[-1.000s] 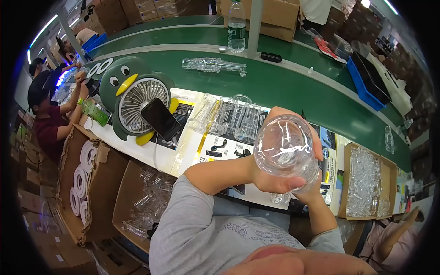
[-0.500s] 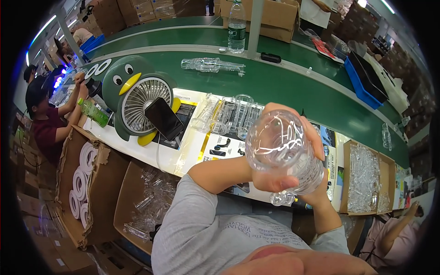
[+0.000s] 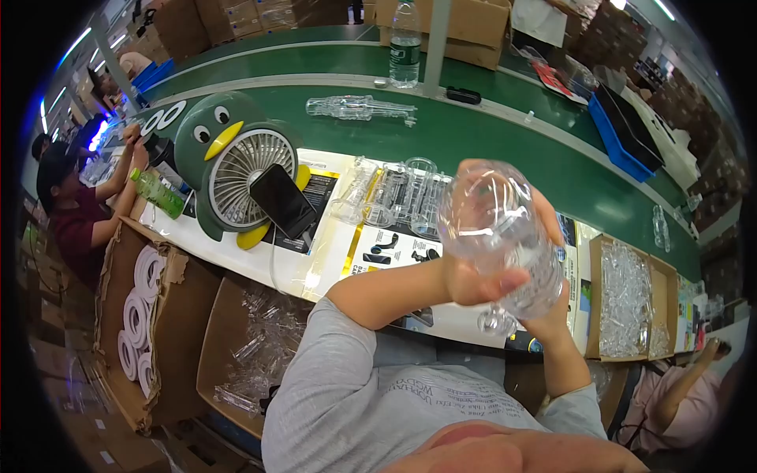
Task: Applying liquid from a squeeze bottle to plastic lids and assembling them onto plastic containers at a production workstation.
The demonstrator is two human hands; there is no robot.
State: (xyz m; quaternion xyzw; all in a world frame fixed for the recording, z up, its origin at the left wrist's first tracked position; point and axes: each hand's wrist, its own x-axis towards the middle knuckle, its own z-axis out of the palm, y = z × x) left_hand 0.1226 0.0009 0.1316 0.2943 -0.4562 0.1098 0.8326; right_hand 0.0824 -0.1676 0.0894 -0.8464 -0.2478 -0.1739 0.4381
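A large clear plastic vessel with a round, bulbous end is held up above the front of the table, its rounded end toward me. My left hand is closed around it, the thumb across its near side and the fingers passing behind. Lower down, my right hand is at the narrower end, its fingers mostly hidden by the vessel. A small clear knob sticks out below. Just left of my hands, several clear plastic pieces lie in a row on printed card.
A green penguin-shaped fan with a phone against it stands left. Cartons hold white rings, clear parts and more clear parts. Beyond are a clear piece, a water bottle and a blue tray.
Both hands have shifted slightly right and away from me with the vessel. The rounded end has turned a little, and the grip remains closed.
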